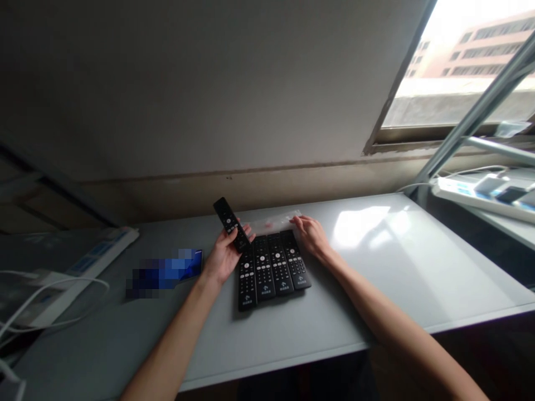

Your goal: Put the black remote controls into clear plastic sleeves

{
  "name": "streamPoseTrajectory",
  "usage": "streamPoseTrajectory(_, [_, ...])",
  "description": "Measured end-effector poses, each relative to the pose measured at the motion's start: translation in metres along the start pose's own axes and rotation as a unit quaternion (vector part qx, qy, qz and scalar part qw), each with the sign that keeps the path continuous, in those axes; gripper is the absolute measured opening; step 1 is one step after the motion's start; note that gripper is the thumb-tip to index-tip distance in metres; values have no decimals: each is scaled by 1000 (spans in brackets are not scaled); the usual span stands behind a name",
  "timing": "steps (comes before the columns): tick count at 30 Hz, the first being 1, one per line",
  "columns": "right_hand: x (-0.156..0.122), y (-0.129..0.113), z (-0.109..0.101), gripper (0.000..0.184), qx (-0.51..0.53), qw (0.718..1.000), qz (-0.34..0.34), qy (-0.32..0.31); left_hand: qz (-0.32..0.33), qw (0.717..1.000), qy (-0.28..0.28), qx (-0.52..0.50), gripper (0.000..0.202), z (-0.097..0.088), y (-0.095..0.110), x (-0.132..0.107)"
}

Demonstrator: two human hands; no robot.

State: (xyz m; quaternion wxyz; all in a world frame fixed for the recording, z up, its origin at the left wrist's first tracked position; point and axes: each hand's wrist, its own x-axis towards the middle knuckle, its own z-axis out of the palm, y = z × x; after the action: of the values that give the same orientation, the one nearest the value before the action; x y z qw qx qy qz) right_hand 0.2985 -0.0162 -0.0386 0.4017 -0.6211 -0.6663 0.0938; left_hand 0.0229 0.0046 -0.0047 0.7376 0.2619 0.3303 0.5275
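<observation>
My left hand (224, 255) grips a black remote control (229, 221), tilted up with its buttons facing me. A clear plastic bag (271, 223) with a small red mark lies just behind the row of remotes, and my right hand (310, 234) pinches its right end. Several more black remotes (264, 274) lie side by side on the grey table (334, 317), buttons up. The held remote's lower end overlaps the top of the leftmost one. Fingers of my left hand are partly hidden behind the remote, close to the bag's left end.
Left of my left arm lies a phone (193, 264), partly pixelated. White power strips stand at the far left (100, 259) and far right (468, 192), with white cables (79, 278) at the left. A wall (209, 100) rises behind the table; a metal post (472, 117) slants at the right.
</observation>
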Motion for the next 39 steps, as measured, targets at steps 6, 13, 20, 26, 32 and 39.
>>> streamPoseTrajectory(6, [-1,9,8,52,14,999,15,-29,-22,1000,4,0,33,-2,1,2])
streamPoseTrajectory(13, [-6,-20,-2,52,72,995,-59,-29,1,993,-83,83,38,11,6,-12])
streamPoseTrajectory(20, [-16,-80,-8,50,335,935,-9,-113,-3,932,-208,296,58,26,-3,-37])
streamPoseTrajectory(26, [-18,-78,-24,43,422,887,46,-183,45,900,-221,374,59,26,-8,-36])
streamPoseTrajectory(32, [-14,-52,-53,44,428,879,75,-195,107,864,-209,446,56,26,-16,-33])
streamPoseTrajectory(39, [-10,-2,-92,44,316,898,173,-254,322,724,-139,595,34,17,-15,-26])
